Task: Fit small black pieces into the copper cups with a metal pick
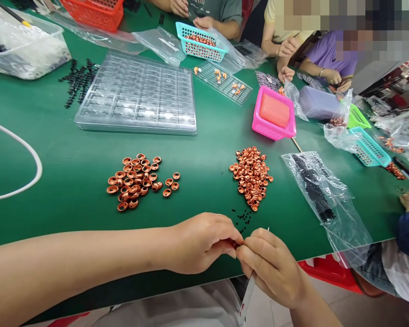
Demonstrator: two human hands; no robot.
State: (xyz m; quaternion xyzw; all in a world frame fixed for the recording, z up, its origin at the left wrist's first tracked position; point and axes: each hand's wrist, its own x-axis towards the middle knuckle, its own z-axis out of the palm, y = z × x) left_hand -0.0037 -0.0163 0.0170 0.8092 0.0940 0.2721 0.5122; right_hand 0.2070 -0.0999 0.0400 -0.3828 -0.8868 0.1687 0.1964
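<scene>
My left hand (206,243) is closed in a pinch near the table's front edge, on a small copper-coloured piece (236,245) mostly hidden by the fingertips. Against it, my right hand (271,261) is closed too, its fingers wrapped round a slim white tool (248,295) with red marks; the tool's working end is hidden. Just beyond the fingertips lie tiny black pieces (243,218). A heap of small copper-coloured caps (254,175) is behind them. Larger copper-coloured rings (134,181) are spread out to the left, with several lying apart from the group.
A clear compartment tray (139,95) stands beyond the rings. Behind the heap is a pink basket (259,120), and to its right lies a plastic bag (306,190) of black parts. A white cable (32,150) curves at left. Co-workers' hands (204,22) work across the table.
</scene>
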